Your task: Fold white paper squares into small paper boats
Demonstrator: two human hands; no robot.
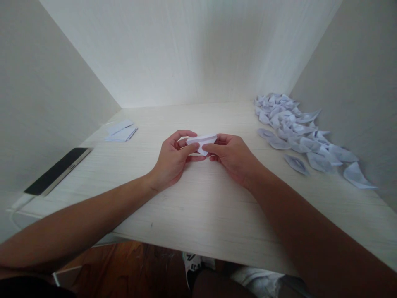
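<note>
A small piece of folded white paper [203, 140] is held over the middle of the table, its wide edge away from me and a point toward me. My left hand [175, 157] grips its left side, the thumb lying on top. On the right side, my right hand [232, 155] pinches it too, thumb on the near face. Both thumbs almost meet at the middle of the paper. The fingertips behind the paper are partly hidden.
Many folded paper boats [288, 120] lie heaped along the right wall. Flat white paper sheets [122, 131] are stacked at the back left. A dark phone-like device [58, 171] with a white cable [20, 207] rests by the left wall. The table [198, 215] has walls on three sides.
</note>
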